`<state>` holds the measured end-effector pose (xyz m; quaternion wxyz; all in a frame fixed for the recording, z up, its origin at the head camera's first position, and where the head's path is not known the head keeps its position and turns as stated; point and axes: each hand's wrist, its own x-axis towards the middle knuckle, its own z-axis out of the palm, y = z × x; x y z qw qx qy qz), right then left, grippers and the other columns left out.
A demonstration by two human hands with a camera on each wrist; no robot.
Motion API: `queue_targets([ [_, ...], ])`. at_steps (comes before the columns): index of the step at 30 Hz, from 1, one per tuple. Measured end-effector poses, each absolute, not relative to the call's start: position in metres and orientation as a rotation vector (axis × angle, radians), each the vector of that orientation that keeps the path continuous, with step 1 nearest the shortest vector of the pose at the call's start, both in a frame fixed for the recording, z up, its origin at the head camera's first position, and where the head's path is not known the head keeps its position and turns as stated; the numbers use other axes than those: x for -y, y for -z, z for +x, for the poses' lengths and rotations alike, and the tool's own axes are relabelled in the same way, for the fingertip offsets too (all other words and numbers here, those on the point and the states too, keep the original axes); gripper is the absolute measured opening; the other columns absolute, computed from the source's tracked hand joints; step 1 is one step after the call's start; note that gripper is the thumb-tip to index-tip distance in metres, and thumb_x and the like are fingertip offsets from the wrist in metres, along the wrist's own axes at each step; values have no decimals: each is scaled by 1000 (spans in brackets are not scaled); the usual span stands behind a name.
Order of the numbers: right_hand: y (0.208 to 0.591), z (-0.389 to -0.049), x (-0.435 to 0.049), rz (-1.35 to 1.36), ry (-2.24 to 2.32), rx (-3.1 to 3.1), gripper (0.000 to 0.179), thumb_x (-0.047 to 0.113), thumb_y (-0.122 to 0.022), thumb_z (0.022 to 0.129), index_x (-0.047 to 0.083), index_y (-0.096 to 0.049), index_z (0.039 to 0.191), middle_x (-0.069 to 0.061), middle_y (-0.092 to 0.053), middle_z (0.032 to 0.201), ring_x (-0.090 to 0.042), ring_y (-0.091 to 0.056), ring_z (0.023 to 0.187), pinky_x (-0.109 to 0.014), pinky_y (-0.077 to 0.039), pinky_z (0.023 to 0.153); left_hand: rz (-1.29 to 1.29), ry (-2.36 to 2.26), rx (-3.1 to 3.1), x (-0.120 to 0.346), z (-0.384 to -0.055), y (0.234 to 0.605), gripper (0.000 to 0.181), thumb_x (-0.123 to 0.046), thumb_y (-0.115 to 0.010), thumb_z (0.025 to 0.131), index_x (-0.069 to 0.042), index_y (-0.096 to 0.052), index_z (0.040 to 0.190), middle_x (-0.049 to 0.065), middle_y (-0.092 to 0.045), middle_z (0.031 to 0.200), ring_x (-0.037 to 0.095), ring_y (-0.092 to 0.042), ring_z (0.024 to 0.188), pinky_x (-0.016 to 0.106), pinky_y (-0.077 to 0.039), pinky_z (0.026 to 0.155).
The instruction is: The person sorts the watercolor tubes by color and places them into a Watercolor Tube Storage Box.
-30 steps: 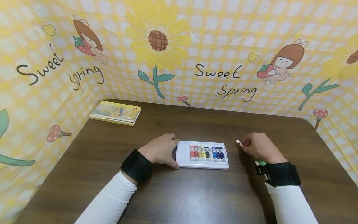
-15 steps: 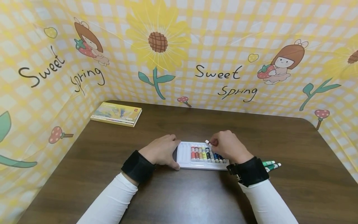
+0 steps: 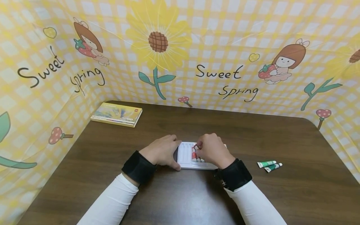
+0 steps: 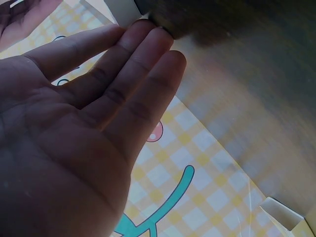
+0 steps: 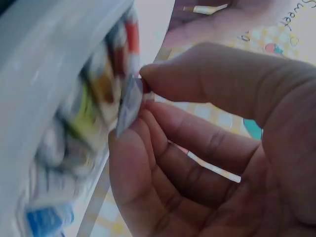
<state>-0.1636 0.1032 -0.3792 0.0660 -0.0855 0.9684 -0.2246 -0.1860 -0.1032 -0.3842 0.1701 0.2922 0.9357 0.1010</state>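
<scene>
A white plastic tray (image 3: 184, 155) holding several small paint tubes lies on the table in the head view. My left hand (image 3: 161, 151) holds its left end, thumb at the near corner and fingers at the far one. In the left wrist view the fingers (image 4: 143, 94) of that hand look nearly straight. My right hand (image 3: 215, 150) is over the tray and hides most of the tubes. Between thumb and fingertips it pinches a paint tube (image 5: 131, 101), its flat pale end and some dark red showing in the right wrist view. A red tube (image 3: 193, 153) lies beside the fingers.
Two green paint tubes (image 3: 266, 164) lie on the brown table (image 3: 168, 200) to the right of the tray. A yellow box (image 3: 116, 114) sits at the back left. Yellow checked cloth (image 3: 180, 62) hangs behind the table and along its sides.
My right hand has moved left from beside the tray to over it, carrying the pinched paint tube. The green tubes have come into full view. My left hand stays at the tray's end.
</scene>
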Motion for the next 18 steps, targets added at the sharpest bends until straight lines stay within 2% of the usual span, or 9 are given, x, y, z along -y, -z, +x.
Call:
queue_targets([
  [10,387,-159,-82,-250,715,-2975,11,10,-77,89,3,-79,97,-7,-72,80,-17,-61,63,-27,-49,56,864,-310,-2675,103,-186,386,87,-44,-95,73,-2,-62,142,15,-63,131,29,-59,118,47,-52,107],
  [18,388,-155,-76,-236,754,-2981,11,10,-76,93,2,-77,99,-9,-72,83,-16,-61,63,-25,-50,53,884,-308,-2686,104,-185,386,88,-45,-95,73,-1,-62,142,16,-63,133,31,-59,123,48,-52,109],
])
